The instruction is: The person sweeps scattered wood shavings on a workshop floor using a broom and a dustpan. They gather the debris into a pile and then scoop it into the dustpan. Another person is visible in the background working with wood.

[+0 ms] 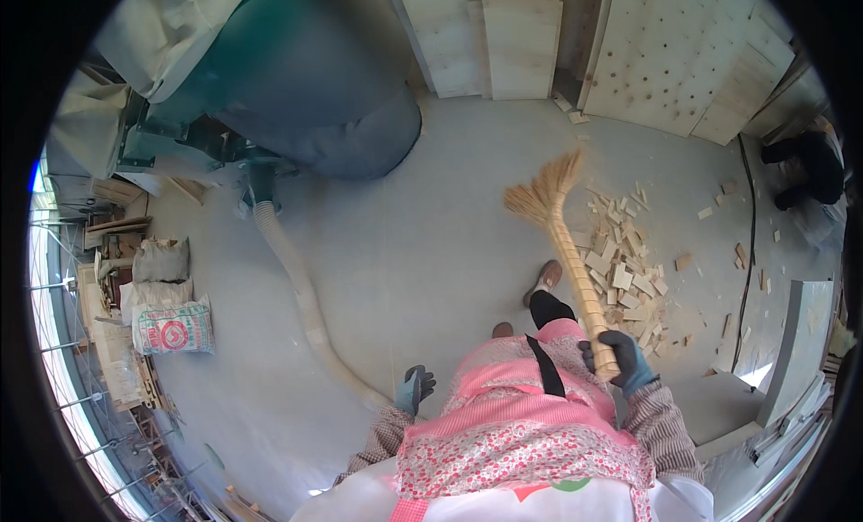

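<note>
My right hand (620, 356), in a dark glove with a blue back, is wrapped round the lower end of a straw broom's long bound handle. The broom (575, 252) slants up and away, its fanned bristles (547, 191) at the far end, left of a heap of wood offcuts (625, 279) on the floor. Whether the bristles touch the floor I cannot tell. My left hand (414, 389), gloved the same way, hangs at my left side with its fingers stretched out and nothing in it. It is nearest to a pale ribbed hose.
The pale hose (301, 288) runs along the floor from a green machine with a big dark bag (315, 82). Wooden boards (670, 59) lean at the back. A black cable (751, 243) crosses the right side, near a crouching person (809, 167). Sacks (173, 329) stand left.
</note>
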A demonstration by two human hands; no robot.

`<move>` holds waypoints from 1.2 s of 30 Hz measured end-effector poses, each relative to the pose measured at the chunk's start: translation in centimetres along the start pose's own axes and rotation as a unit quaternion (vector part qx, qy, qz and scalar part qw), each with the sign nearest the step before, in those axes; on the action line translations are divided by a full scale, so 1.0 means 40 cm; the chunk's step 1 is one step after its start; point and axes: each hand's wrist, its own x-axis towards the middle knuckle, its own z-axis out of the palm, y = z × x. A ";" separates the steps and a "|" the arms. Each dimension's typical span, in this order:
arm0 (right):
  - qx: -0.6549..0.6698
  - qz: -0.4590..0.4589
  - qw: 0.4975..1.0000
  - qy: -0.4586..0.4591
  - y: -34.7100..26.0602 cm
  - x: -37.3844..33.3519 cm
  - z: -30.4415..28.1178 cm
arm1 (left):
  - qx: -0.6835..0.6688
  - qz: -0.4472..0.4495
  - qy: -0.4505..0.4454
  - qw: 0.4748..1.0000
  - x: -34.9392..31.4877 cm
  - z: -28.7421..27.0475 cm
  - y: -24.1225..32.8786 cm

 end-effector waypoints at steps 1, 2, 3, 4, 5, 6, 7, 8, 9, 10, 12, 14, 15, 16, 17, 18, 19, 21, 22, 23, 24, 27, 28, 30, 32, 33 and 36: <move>-0.045 0.037 0.998 -0.003 -0.021 0.061 0.027 | -0.012 0.005 0.002 1.000 -0.009 0.036 0.049; -0.099 0.025 0.995 0.006 -0.046 0.132 0.058 | -0.021 0.022 0.002 1.000 -0.015 0.055 0.079; -0.143 0.018 0.989 0.029 -0.090 0.184 0.130 | -0.030 0.041 0.005 0.999 -0.019 0.067 0.113; -0.201 0.007 0.980 0.014 -0.129 0.267 0.168 | -0.037 0.060 0.006 0.998 -0.018 0.081 0.154; -0.277 -0.014 0.960 0.027 -0.165 0.288 0.259 | -0.047 0.070 0.021 0.996 -0.023 0.091 0.193; -0.357 -0.017 0.931 0.073 -0.191 0.329 0.308 | -0.055 0.081 0.031 0.995 -0.027 0.107 0.227; -0.383 -0.001 0.923 0.047 -0.228 0.374 0.327 | -0.065 0.092 0.043 0.993 -0.035 0.126 0.251; -0.407 0.008 0.913 0.028 -0.280 0.421 0.339 | -0.077 0.091 0.059 0.991 -0.035 0.138 0.274; -0.410 0.018 0.912 0.016 -0.335 0.466 0.359 | -0.090 0.089 0.083 0.988 -0.049 0.137 0.279; -0.413 0.031 0.910 0.003 -0.384 0.512 0.383 | -0.117 0.072 0.112 0.984 -0.058 0.132 0.269; -0.387 0.036 0.921 -0.016 -0.498 0.611 0.399 | -0.060 0.022 0.119 0.991 -0.102 0.172 0.320; -0.344 0.041 0.938 0.005 -0.615 0.681 0.416 | -0.023 0.006 0.125 0.992 -0.126 0.203 0.360; -0.321 0.054 0.945 0.024 -0.673 0.712 0.422 | -0.020 0.006 0.130 0.991 -0.120 0.218 0.397; -0.300 0.071 0.950 0.047 -0.714 0.729 0.415 | -0.020 0.002 0.134 0.991 -0.123 0.235 0.421; -0.254 0.040 0.966 0.037 -0.749 0.722 0.393 | -0.025 0.000 0.138 0.990 -0.127 0.253 0.436; -0.196 0.009 0.981 0.013 -0.771 0.724 0.332 | -0.017 -0.008 0.126 0.992 -0.129 0.270 0.450; -0.178 -0.013 0.984 0.005 -0.798 0.738 0.235 | -0.004 -0.008 0.112 0.994 -0.124 0.285 0.486; -0.195 -0.045 0.979 0.038 -0.841 0.672 0.129 | 0.019 -0.016 0.096 0.995 -0.112 0.301 0.548; -0.168 -0.026 0.983 0.068 -0.854 0.589 0.126 | 0.032 -0.012 0.089 0.995 -0.092 0.311 0.582; -0.125 -0.003 0.988 0.089 -0.844 0.533 0.097 | 0.046 -0.008 0.085 0.995 -0.068 0.321 0.621; -0.082 0.013 0.992 0.094 -0.818 0.504 0.045 | 0.064 -0.006 0.081 0.995 -0.053 0.326 0.663; 0.005 -0.019 0.989 0.146 -0.699 0.414 -0.014 | 0.107 -0.003 0.063 0.992 0.004 0.337 0.769; 0.041 -0.026 0.985 0.164 -0.653 0.392 -0.029 | 0.118 -0.001 0.047 0.992 0.026 0.335 0.798; 0.094 -0.038 0.977 0.186 -0.602 0.331 -0.003 | 0.158 -0.009 0.049 0.986 0.057 0.356 0.871; 0.132 -0.035 0.966 0.218 -0.568 0.270 0.044 | 0.167 0.008 0.052 0.985 0.076 0.377 0.927; 0.101 -0.048 0.969 0.218 -0.554 0.243 0.073 | 0.146 0.014 0.041 0.988 0.084 0.386 0.948; 0.000 -0.071 0.970 0.234 -0.558 0.187 0.183 | 0.138 0.013 0.032 0.990 0.101 0.386 0.964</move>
